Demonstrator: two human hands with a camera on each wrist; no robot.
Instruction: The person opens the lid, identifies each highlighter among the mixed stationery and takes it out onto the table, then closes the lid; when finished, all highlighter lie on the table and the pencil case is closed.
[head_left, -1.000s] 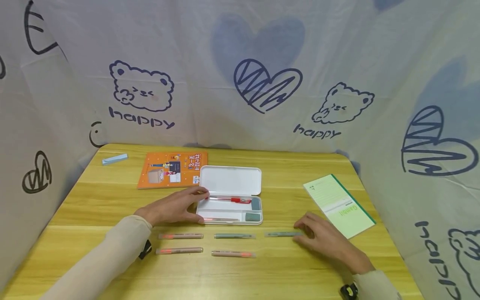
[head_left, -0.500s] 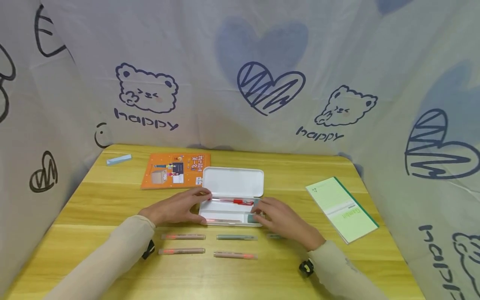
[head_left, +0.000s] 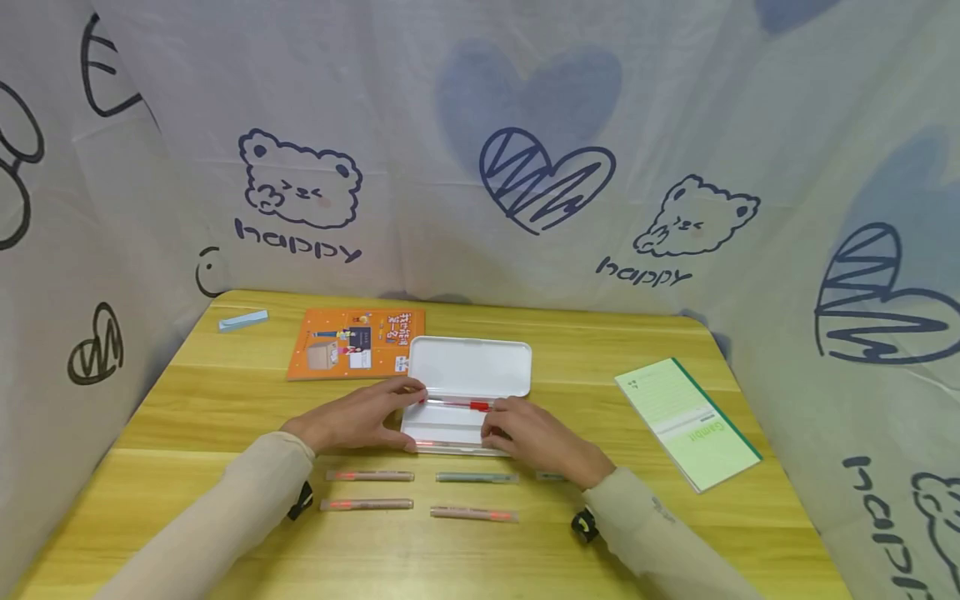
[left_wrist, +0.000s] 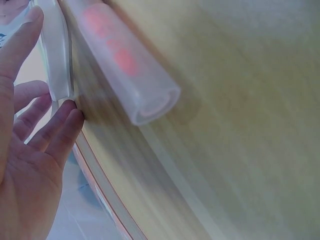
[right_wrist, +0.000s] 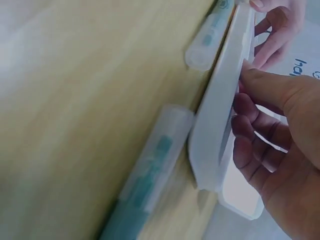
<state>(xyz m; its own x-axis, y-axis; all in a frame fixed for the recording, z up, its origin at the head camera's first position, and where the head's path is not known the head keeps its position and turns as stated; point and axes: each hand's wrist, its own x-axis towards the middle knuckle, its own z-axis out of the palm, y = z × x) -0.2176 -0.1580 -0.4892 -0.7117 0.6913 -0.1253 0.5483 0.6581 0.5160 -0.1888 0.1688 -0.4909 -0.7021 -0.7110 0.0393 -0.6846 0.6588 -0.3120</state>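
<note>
An open white pencil case lies at the table's middle, its lid folded back. My left hand holds its left end, thumb at the front corner and fingers near the hinge. Over the right part of the tray, my right hand has curled fingers, with the thumb at the front rim in the right wrist view; I cannot tell whether it pinches anything. A red pen lies in the back compartment, partly covered by that hand. In front lie pinkish markers and teal ones, one partly hidden by the right hand.
An orange booklet lies behind the left hand, reaching the case's lid. A small light-blue strip is at the back left. To the right lies a green notepad. Patterned cloth hangs behind and at both sides.
My right hand has moved left from the rightmost teal marker to the pencil case's tray, where it covers the teal blocks. The left hand keeps its place on the case.
</note>
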